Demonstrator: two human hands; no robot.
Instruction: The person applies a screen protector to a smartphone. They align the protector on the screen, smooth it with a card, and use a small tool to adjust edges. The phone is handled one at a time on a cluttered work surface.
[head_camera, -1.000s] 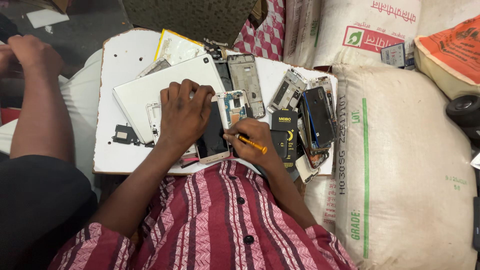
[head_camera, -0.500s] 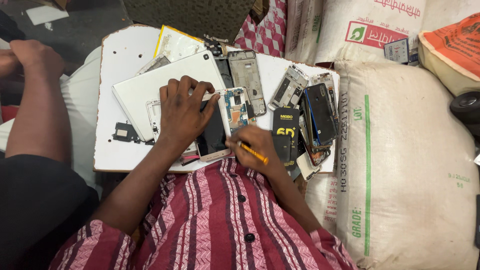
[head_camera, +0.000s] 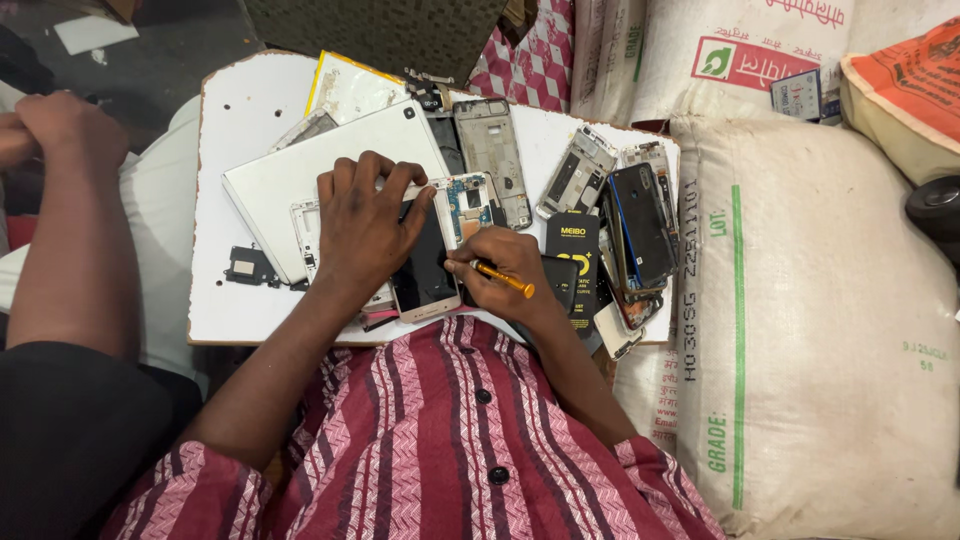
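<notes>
My left hand (head_camera: 362, 222) lies flat, fingers spread, pressing down on an opened phone (head_camera: 432, 262) with a dark screen and pale gold edge, on a white board (head_camera: 240, 130). Just right of it, my right hand (head_camera: 507, 270) grips a small screwdriver with an orange handle (head_camera: 503, 279), its tip pointing left toward the phone's right edge. The phone's exposed back frame with a blue circuit board (head_camera: 470, 203) shows above my right hand. A white tablet back (head_camera: 290, 180) lies partly under my left hand.
Several bare phone frames (head_camera: 492, 150) and dark phone bodies (head_camera: 640, 225) lie on the board's right half, with a black box (head_camera: 572, 245). A large white sack (head_camera: 820, 300) stands at the right. Another person's arm (head_camera: 75, 220) rests at the left.
My right hand with the screwdriver has shifted slightly against the phone's edge. My left hand stays pressed on the phone. The other person's arm is unchanged.
</notes>
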